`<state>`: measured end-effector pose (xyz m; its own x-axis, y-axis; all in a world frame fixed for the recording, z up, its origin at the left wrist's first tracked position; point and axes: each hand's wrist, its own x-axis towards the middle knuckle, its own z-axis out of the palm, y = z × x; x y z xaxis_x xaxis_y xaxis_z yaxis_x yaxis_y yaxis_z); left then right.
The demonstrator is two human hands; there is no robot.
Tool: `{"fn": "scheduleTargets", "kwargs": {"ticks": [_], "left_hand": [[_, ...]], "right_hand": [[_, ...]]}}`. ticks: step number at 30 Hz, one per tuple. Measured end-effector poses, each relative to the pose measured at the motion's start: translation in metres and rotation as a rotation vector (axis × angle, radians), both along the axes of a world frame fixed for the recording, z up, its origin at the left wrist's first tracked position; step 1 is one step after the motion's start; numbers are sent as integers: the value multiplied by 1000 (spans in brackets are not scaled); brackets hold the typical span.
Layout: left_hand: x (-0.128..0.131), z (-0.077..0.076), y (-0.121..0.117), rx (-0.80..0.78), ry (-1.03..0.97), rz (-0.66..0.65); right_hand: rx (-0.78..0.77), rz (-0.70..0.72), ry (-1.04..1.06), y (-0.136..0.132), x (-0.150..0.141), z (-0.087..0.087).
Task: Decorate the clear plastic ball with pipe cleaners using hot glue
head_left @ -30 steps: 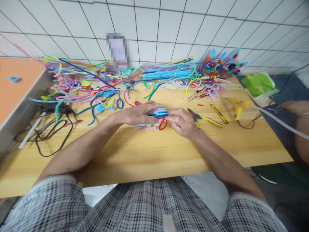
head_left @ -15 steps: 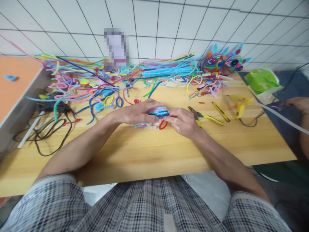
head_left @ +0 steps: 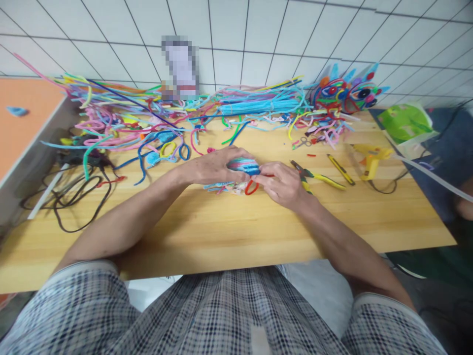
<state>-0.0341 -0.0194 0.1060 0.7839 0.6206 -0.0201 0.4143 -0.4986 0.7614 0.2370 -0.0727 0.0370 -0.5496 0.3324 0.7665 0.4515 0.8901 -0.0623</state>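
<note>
Above the middle of the table, my left hand (head_left: 218, 167) is wrapped round a rounded bundle of pipe cleaners (head_left: 244, 166) in blue, light blue and pink stripes. My right hand (head_left: 281, 185) is closed at the bundle's right side, its fingers pinching a red pipe cleaner (head_left: 252, 187) whose loop hangs below. Pale and pink pipe cleaner bits (head_left: 221, 187) lie beneath my hands. Just right of my right hand are yellow-handled pliers (head_left: 321, 178). My fingers hide part of the bundle.
Loose pipe cleaners (head_left: 111, 121) spread along the back, with a light blue bunch (head_left: 254, 106) among them. At right lie a yellow utility knife (head_left: 340, 169) and a glue gun (head_left: 371, 160). Two colourful pipe cleaner figures (head_left: 345, 93) stand behind. A black cord (head_left: 70, 202) coils at left.
The camera view has shifted slightly. My left fingers have opened a little around the bundle, showing more of it. The other person's hand at right has dropped mostly out of view.
</note>
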Motion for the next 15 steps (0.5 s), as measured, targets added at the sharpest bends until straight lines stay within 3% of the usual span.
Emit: {"fn": "scheduleTargets", "kwargs": {"ticks": [8,15], "left_hand": [[1,1,-5,-208,24,2],[5,1,-3,-70,78,-25]], "right_hand": [[51,-7,5,-2,0,-3],[71,-4,-8,-2,1,-1]]}}
